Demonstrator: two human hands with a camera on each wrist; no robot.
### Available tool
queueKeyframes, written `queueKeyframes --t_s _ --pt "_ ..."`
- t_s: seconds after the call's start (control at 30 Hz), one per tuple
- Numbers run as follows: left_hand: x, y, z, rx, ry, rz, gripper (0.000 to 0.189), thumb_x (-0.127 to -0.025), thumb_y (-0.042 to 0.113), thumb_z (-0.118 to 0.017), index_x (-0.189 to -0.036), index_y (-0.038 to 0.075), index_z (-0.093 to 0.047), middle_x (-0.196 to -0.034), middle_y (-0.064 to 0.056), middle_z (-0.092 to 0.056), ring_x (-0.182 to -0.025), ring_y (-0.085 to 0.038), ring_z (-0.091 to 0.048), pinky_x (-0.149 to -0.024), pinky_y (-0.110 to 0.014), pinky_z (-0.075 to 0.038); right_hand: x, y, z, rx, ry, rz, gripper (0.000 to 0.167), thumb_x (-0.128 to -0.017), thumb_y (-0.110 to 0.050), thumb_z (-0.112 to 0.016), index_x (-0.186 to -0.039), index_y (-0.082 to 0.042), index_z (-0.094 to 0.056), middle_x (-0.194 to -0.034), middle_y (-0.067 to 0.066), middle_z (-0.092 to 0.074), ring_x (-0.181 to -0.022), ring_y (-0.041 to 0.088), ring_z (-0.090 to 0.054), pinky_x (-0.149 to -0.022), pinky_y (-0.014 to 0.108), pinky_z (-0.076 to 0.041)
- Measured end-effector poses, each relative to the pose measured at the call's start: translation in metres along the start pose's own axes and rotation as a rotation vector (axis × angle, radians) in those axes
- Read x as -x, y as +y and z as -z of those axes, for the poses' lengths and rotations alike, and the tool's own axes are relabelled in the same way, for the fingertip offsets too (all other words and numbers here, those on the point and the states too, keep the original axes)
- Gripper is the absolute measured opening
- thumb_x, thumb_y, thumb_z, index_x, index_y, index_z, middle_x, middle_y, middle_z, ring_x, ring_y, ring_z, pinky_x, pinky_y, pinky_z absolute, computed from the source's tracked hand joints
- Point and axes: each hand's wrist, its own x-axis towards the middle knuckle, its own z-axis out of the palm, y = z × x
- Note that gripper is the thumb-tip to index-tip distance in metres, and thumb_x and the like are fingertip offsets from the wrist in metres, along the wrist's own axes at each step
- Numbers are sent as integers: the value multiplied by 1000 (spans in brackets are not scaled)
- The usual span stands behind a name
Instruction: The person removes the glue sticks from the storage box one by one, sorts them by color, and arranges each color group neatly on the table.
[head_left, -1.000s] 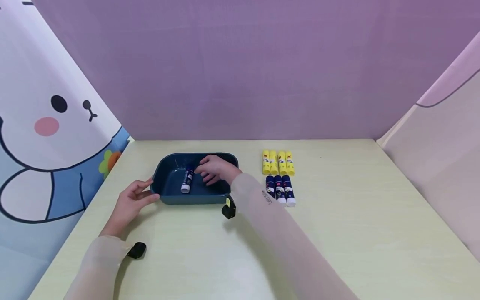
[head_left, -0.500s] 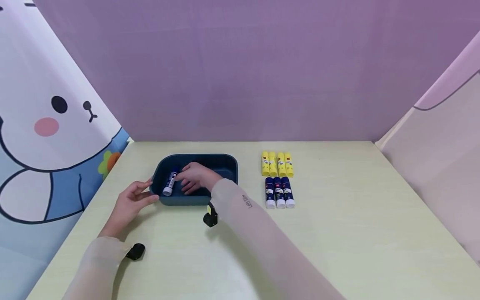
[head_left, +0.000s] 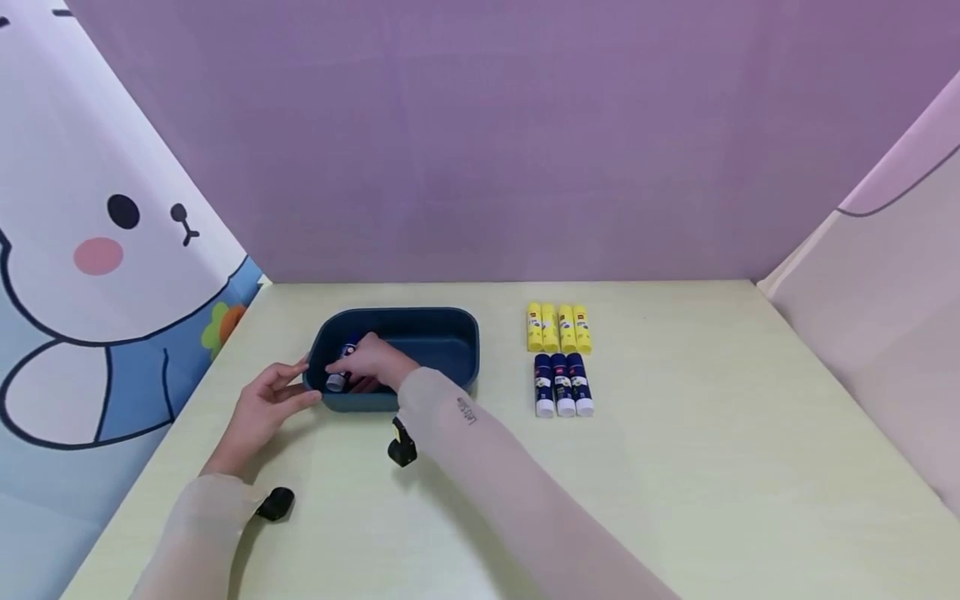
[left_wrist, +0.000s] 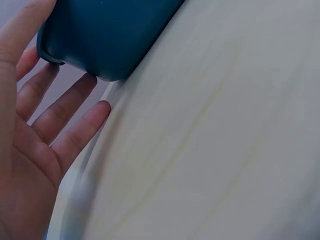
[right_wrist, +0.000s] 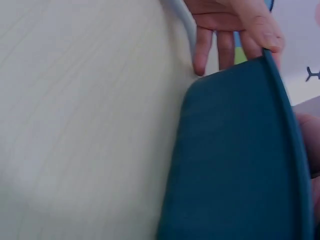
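In the head view, a dark blue-green tray (head_left: 399, 402) stands on the left side of the table. One glue stick (head_left: 335, 382), dark blue with a white end, lies inside at the tray's left, partly covered by my right hand (head_left: 372, 360). A digit of that hand crosses over the stick while other fingers rest on its right side. My left hand (head_left: 258, 408) touches the tray's left end with spread, nearly straight digits. From the left wrist, several fingertips (left_wrist: 90, 80) meet the tray's corner. The tray wall hides most of my right hand in its own wrist view.
Right of the tray lie two rows: several yellow glue sticks (head_left: 558, 327) behind, and three dark blue glue sticks (head_left: 564, 385) with white ends in front. A purple backdrop (head_left: 510, 150) rises behind the table (head_left: 675, 467), with a cartoon-printed panel (head_left: 45, 250) on the left.
My right hand has moved left inside the tray and now reaches over the glue stick. The stick has shifted from the tray's middle toward its left end. My left hand has stayed in place.
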Motion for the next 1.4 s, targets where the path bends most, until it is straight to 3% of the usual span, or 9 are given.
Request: queueKeyframes --t_s 0.07,0.13,0.3,0.47,0.6,0.83,0.97,1.2,1.4 --pt "1 -1 -1 26 -1 -11 34 -93 12 -72 -119 0 -53 -140 12 -56 -104 6 -61 -85 -14 -50 -3 1 -4 36 36 -29 91 -88 -28 -78 -155 0 -21 -90 15 -70 -80 30 -71 -73 38 -59" --pt "1 -3 -2 45 -5 -21 33 -93 9 -72 -118 -1 -54 -135 17 -57 -104 5 -61 -85 -14 -50 -5 3 -7 94 81 -59 101 -87 -35 -79 -158 -4 -13 -109 15 -70 -89 26 -70 -81 36 -57" --pt "1 -6 -3 48 -9 -26 32 -92 10 -72 -117 1 -54 -134 18 -57 -104 4 -62 -85 -15 -51 -8 6 -14 273 155 -75 112 -81 -47 -81 -159 -9 -10 -151 12 -44 -117 22 -58 -98 32 -48" --pt "-1 -5 -3 27 -8 -30 34 -93 12 -72 -118 -1 -53 -141 7 -56 -105 5 -61 -85 -15 -51 -7 4 -15 315 185 -52 114 -80 -43 -83 -158 -10 -8 -146 14 -50 -125 23 -54 -103 34 -45" --pt "-1 -2 -2 33 -2 -43 37 -93 7 -70 -119 -7 -49 -143 -1 -56 -105 4 -61 -85 -15 -51 -7 2 -14 303 185 -37 110 -82 -37 -82 -158 -8 -8 -140 16 -54 -119 24 -57 -99 34 -48" --pt "-1 -2 -1 28 -1 -34 38 -93 8 -70 -121 -8 -49 -144 -2 -55 -105 4 -61 -86 -14 -50 -11 2 -13 306 160 -31 105 -84 -34 -81 -159 -8 -11 -146 15 -49 -113 22 -58 -96 33 -49" --pt "-1 -4 0 10 1 -25 38 -94 11 -70 -121 -6 -49 -146 -7 -53 -105 5 -61 -86 -14 -50 -11 3 -10 286 145 1 96 -83 -31 -81 -156 -8 -23 -146 14 -49 -116 22 -55 -99 35 -48" --pt "1 -3 1 21 -3 -23 37 -94 11 -70 -121 -4 -50 -140 10 -57 -106 5 -61 -86 -14 -50 -8 6 -2 131 36 34 78 -84 -16 -79 -150 -7 -38 -117 14 -63 -74 20 -67 -80 35 -56" --pt "0 1 1 -8 -6 7 37 -94 16 -70 -122 -1 -51 -148 -7 -50 -106 7 -59 -87 -13 -49 -5 8 5 30 -58 47 73 -87 -9 -75 -150 -6 -38 -96 12 -65 -69 21 -64 -76 37 -58"
